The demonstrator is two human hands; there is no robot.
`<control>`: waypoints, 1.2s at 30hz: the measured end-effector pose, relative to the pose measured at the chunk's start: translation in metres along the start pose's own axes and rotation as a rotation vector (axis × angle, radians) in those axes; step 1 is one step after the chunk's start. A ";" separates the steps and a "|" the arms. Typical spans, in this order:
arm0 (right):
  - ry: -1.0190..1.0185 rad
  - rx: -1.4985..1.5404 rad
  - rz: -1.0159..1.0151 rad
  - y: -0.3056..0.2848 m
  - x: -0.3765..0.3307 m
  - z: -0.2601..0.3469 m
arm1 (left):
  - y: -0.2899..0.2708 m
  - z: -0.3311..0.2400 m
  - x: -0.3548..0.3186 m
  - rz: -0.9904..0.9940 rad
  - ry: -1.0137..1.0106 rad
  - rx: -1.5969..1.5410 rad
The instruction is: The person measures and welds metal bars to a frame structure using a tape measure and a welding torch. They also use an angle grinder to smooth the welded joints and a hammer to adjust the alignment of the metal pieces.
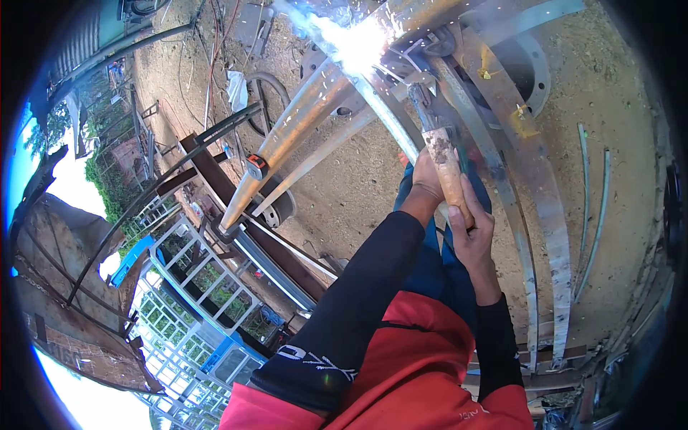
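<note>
My right hand (474,228) is wrapped around the worn, brownish handle of a welding electrode holder (446,158). The holder's jaws point up toward a glaring white-blue welding arc (358,46), which throws sparks and smoke and hides the joint. My left hand (427,174) closes on the near end of a narrow silvery metal bar (390,115); the holder partly covers its fingers. The bar's far end runs into the glare, beside a long rusty steel pipe (304,118). An orange and black tape measure (256,167) sits on that pipe.
Long flat steel strips (548,208) curve down on the right, by a round metal flange (537,75). Two thin pipes (584,208) lie on the dirt. A brown steel beam (215,172), a white and blue metal frame (208,287) and rusty sheet metal (72,265) stand left.
</note>
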State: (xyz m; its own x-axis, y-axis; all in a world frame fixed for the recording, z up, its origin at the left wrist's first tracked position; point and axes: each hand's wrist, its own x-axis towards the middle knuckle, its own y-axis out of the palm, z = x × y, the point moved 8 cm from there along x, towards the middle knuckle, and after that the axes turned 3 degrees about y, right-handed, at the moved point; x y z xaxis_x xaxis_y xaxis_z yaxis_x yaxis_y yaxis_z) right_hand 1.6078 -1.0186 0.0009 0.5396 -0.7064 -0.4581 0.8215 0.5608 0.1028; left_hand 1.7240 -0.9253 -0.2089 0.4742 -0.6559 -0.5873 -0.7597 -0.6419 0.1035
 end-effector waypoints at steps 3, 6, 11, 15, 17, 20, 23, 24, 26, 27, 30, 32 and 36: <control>-0.041 -0.013 -0.021 -0.001 -0.001 -0.001 | 0.008 0.000 -0.001 0.074 -0.075 -0.548; -0.072 -0.042 -0.037 -0.002 -0.001 -0.003 | 0.008 -0.009 -0.001 0.069 0.011 -0.314; -0.114 -0.055 -0.009 0.007 -0.004 0.004 | -0.023 0.018 -0.001 -0.008 -0.006 -0.079; 0.000 0.049 -0.102 -0.015 -0.010 -0.017 | 0.079 -0.131 -0.016 0.326 0.356 1.475; 0.000 0.065 -0.111 -0.014 -0.014 -0.015 | 0.078 -0.132 -0.022 0.401 0.387 1.567; 0.068 0.069 -0.090 -0.012 -0.013 -0.013 | 0.077 -0.136 -0.024 0.385 0.350 1.590; 0.100 0.073 -0.064 -0.009 -0.009 -0.014 | 0.074 -0.134 -0.023 0.372 0.324 1.618; 0.090 0.069 -0.068 -0.008 -0.009 -0.015 | 0.074 -0.134 -0.023 0.373 0.319 1.631; 0.053 0.065 -0.082 -0.006 -0.007 -0.018 | 0.071 -0.134 -0.022 0.361 0.272 1.592; 0.020 0.047 -0.087 -0.006 -0.005 -0.016 | 0.069 -0.133 -0.021 0.351 0.249 1.573; -0.088 -0.026 -0.102 -0.004 0.002 -0.009 | 0.070 -0.137 -0.022 0.284 0.396 1.564; -0.158 -0.064 -0.116 -0.005 0.005 -0.008 | 0.063 -0.135 -0.019 0.218 0.317 1.422; -0.070 0.011 -0.079 -0.006 0.005 -0.009 | 0.066 -0.138 -0.020 0.210 0.346 1.415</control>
State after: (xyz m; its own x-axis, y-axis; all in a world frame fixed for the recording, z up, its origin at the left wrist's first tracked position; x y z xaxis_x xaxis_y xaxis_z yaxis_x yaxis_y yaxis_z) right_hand 1.6036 -1.0215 -0.0100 0.4840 -0.7771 -0.4023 0.8639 0.4976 0.0781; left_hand 1.7259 -1.0092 -0.0801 0.2284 -0.8767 -0.4233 -0.5226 0.2564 -0.8131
